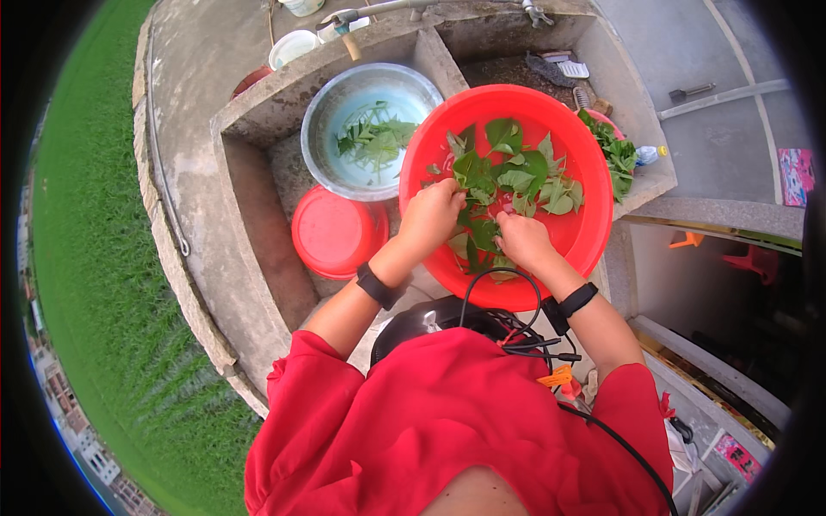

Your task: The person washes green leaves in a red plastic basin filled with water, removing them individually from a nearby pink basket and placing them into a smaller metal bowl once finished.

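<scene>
A large red plastic basin [584, 258] with leafy greens [516, 174] in water stands in front of me, over the edge of a concrete sink. My left hand [433, 209] is over its left side, fingers closed on some of the greens. Near the basin's middle my right hand [524, 237] pinches a stem or leaf; the fingertips are partly hidden by leaves. To the left, a round metal basin [310, 138] holds water and more loose leaves [381, 138]. Below it an upturned red basin [332, 232] lies in the sink.
The sink's concrete wall [245, 213] runs along the left. A tap [348, 39] reaches over it from the back. At the right are a heap of greens [613, 151], a plastic bottle [648, 155] and a white brush [573, 69]. Black cables [529, 345] hang near my right wrist.
</scene>
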Demonstrator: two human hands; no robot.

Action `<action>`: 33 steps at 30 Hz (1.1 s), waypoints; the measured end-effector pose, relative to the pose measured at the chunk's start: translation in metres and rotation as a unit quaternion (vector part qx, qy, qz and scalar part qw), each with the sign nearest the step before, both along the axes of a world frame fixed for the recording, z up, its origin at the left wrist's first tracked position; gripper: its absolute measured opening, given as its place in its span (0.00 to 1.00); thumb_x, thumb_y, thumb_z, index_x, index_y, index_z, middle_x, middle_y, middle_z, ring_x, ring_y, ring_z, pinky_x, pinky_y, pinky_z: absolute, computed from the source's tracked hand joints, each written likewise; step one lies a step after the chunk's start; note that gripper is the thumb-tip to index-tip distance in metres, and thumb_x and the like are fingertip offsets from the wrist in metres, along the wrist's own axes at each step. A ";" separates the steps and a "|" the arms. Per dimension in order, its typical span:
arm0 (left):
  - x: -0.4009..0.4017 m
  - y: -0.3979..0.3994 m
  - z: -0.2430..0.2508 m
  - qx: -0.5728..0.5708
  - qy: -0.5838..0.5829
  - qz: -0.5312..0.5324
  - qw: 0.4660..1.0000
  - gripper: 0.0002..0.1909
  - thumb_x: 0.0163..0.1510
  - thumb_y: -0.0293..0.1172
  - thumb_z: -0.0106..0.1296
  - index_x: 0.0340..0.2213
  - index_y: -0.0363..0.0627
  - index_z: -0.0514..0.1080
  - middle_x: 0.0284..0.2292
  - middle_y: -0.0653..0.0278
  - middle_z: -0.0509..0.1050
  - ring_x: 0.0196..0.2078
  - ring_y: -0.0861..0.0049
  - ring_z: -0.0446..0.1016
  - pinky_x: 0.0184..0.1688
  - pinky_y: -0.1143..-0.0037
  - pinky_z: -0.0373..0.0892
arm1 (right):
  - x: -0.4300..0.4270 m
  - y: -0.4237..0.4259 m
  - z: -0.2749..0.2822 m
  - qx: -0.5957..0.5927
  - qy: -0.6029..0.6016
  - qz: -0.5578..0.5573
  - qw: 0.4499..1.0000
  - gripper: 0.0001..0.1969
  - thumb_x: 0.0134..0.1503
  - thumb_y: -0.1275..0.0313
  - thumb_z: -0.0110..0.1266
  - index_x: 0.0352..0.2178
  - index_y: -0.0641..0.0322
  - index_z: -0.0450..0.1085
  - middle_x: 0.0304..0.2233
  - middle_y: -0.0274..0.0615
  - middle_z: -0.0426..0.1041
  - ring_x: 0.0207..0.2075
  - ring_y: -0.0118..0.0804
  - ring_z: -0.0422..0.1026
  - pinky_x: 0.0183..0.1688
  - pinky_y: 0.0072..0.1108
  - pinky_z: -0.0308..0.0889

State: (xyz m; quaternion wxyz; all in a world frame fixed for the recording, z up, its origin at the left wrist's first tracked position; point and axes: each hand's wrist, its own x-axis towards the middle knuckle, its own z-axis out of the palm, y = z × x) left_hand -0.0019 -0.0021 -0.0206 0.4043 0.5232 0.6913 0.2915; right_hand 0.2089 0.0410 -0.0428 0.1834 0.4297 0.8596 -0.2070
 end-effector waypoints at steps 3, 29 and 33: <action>0.006 -0.004 -0.002 -0.019 0.032 -0.018 0.999 0.14 0.54 0.31 0.51 0.40 0.37 0.71 0.35 0.46 0.76 0.39 0.53 0.75 0.41 0.62 0.70 | 0.007 0.010 0.001 -0.034 0.085 -0.094 0.991 0.15 0.51 0.64 0.59 0.38 0.61 0.73 0.32 0.54 0.76 0.35 0.55 0.75 0.34 0.39 0.70; 0.023 -0.012 0.005 -0.060 -0.067 -0.215 0.972 0.22 0.52 0.39 0.56 0.44 0.37 0.69 0.33 0.45 0.76 0.42 0.53 0.75 0.44 0.63 0.69 | 0.042 0.031 0.021 -0.161 0.358 -0.472 0.789 0.12 0.57 0.60 0.57 0.30 0.59 0.71 0.24 0.33 0.71 0.25 0.25 0.70 0.24 0.22 0.65; 0.042 -0.018 -0.011 0.009 0.072 -0.289 0.955 0.29 0.53 0.43 0.55 0.53 0.41 0.66 0.55 0.47 0.64 0.55 0.53 0.65 0.56 0.65 0.63 | 0.020 0.042 0.001 0.174 0.294 -0.150 0.928 0.17 0.54 0.64 0.58 0.44 0.60 0.72 0.29 0.51 0.74 0.33 0.50 0.75 0.31 0.36 0.70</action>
